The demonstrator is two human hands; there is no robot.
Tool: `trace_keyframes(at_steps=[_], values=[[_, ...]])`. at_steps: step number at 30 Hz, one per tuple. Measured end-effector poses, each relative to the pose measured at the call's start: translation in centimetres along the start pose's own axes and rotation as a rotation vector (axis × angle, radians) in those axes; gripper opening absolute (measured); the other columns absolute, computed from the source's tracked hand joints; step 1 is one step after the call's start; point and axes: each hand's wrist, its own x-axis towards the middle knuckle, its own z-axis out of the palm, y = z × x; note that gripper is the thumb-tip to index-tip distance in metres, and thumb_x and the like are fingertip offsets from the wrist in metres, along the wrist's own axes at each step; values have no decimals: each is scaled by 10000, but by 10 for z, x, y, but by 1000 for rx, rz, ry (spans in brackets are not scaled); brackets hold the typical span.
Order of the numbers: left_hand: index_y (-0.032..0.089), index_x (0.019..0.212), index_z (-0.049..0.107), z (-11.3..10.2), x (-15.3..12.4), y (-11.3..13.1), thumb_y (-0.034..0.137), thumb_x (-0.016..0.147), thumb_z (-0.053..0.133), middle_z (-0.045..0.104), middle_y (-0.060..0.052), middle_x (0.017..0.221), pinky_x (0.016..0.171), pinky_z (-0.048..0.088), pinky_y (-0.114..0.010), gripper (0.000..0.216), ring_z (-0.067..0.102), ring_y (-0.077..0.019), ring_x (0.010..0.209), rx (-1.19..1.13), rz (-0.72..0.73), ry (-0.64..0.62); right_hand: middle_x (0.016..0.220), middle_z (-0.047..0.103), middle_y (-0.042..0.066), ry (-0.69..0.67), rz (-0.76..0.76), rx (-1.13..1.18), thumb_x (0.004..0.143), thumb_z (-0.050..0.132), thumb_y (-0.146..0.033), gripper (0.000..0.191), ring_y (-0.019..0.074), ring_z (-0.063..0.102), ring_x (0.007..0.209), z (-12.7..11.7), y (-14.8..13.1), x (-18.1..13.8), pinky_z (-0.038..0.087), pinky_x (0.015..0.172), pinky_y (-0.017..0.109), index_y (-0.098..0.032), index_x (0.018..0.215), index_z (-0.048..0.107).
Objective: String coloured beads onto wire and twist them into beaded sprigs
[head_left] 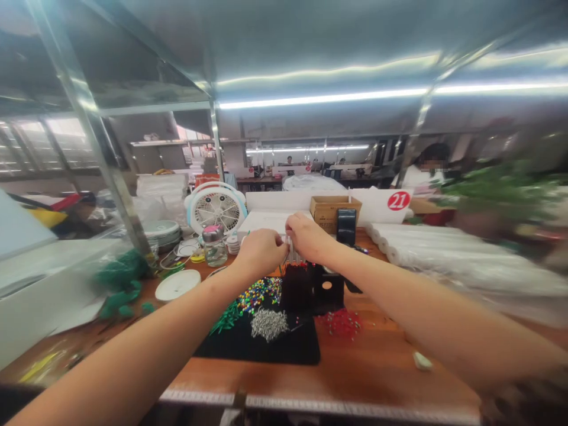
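Observing both hands raised over the far edge of the black mat [261, 353], we note the left hand [265, 251] and right hand [307, 238] nearly meeting, fingers bent, fingertips drawn together. Whether either grips a small piece we cannot tell; pale strips [295, 254] show just below the fingertips, too small to identify.

Nearest loose stock: multicoloured beads [261, 294] heaped on the mat below the left hand. Silver pieces [269, 323] lie in front of them, green pieces [226, 317] to the left. A black stand [336, 300] is beside the heap, below the right wrist; red pieces [342, 324] are scattered on the wooden surface [381, 361], right of the mat.

Handling, our estimate: beads very light, hard, smooth, likely to roll or slip; best pinched singly around the middle between thumb and forefinger. Silver pieces probably stiff and apt to tangle; we would lift one by its end. Green pieces look slim and perhaps flexible; a light mid-length pinch should serve.
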Motion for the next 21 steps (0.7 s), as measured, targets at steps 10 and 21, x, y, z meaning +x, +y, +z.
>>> trace_keyframes(at_steps=[10, 21], values=[[169, 773, 696, 34, -34, -5, 317, 856, 408, 700, -129, 777, 661, 459, -361, 334, 650, -272, 768, 266, 76, -73, 853, 572, 84, -28, -112, -56, 806, 419, -18, 212, 171, 510, 764, 0, 2, 1, 360, 676, 249, -128, 901, 573], [219, 747, 676, 42, -31, -14, 361, 846, 406, 703, -76, 774, 621, 438, -325, 321, 643, -254, 767, 212, 83, -53, 824, 561, 84, -68, -159, -67, 817, 422, -44, 208, 165, 495, 729, -5, 1, 1, 342, 642, 249, -130, 883, 598]])
